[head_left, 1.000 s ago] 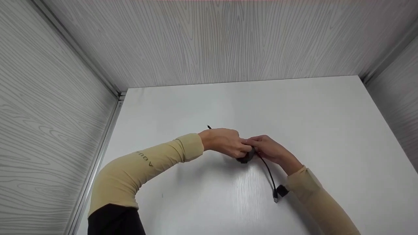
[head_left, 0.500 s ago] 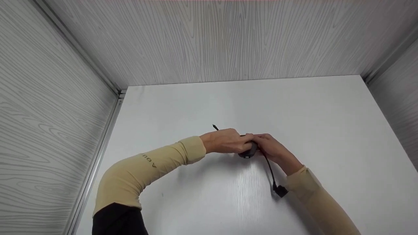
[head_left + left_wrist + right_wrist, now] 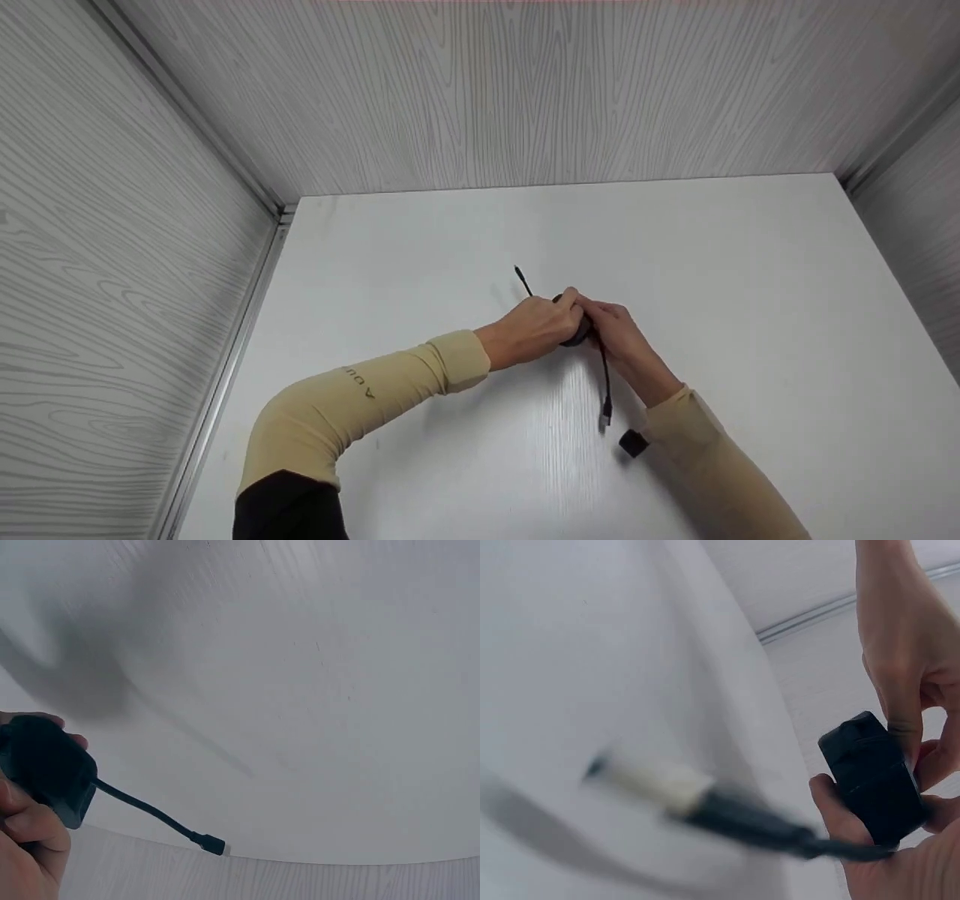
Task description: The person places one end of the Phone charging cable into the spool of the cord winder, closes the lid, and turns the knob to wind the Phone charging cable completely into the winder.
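Observation:
Both hands hold a black rounded, box-like cable case point(image 3: 576, 332) above the white table. A short black cable comes out at each side of it. My left hand point(image 3: 532, 328) grips the case from the left, thumb and fingers curled on it. From the right, my right hand point(image 3: 622, 341) pinches it, as the right wrist view also shows with the case point(image 3: 877, 780) between the fingers. One cable end, a small black plug point(image 3: 210, 844), points away toward the back. The other, a USB plug point(image 3: 604, 416), hangs toward the front, blurred in the right wrist view. The fingers partly hide the case.
The white tabletop point(image 3: 420, 255) lies under the hands. Wood-grain panels point(image 3: 487, 90) stand at the back and sides, with a metal rail point(image 3: 225, 405) along the left edge. A small black block point(image 3: 634, 443) is beside the right sleeve.
Both hands have shifted slightly toward the back, the left one also rightward, and the case has turned. More of the far cable end shows. The USB plug has swung left, away from the black block.

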Demonstrator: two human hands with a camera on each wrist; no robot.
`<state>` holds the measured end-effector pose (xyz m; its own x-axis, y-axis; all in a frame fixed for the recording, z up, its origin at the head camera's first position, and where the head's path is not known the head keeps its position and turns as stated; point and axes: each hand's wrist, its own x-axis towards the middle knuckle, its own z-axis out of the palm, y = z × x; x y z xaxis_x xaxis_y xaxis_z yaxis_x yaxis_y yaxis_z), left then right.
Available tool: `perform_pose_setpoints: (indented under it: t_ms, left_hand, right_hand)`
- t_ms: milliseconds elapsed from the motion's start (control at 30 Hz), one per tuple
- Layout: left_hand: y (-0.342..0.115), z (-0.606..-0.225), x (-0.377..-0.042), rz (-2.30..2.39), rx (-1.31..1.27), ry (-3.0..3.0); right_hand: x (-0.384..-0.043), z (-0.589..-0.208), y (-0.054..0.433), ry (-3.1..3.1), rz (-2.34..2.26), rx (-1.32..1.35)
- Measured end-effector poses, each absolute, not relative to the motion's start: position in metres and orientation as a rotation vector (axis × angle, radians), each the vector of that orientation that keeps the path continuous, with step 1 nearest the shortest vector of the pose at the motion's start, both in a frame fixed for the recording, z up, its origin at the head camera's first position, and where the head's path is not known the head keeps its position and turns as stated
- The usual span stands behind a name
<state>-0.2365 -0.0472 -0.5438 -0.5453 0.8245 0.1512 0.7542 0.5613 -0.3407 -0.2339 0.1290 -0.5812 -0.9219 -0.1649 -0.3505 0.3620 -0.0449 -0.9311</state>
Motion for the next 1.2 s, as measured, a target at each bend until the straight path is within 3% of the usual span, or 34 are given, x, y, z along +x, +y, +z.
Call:
perform_pose_setpoints:
  t_ms: [333, 533, 867, 1033, 1200]
  left_hand:
    - [-0.007, -0.541, -0.235, 0.126, -0.857, -2.858]
    - [0.002, -0.532, -0.237, 0.098, -0.725, -3.007]
    - [-0.062, -0.515, -0.247, -0.017, -1.319, -2.834]
    - [-0.095, -0.52, -0.242, 0.233, -1.712, -2.364]
    - [-0.104, -0.514, -0.237, 0.554, -1.832, -2.012]
  right_hand:
    - [-0.234, -0.59, 0.105, 1.823, -2.352, 0.449]
    - [-0.238, -0.593, 0.107, 1.811, -2.251, 0.383]
    - [-0.239, -0.585, 0.126, 1.842, -1.979, 0.152]
    - [-0.237, -0.583, 0.131, 1.802, -1.851, 0.032]
    - [-0.238, -0.578, 0.128, 1.758, -1.736, -0.132]
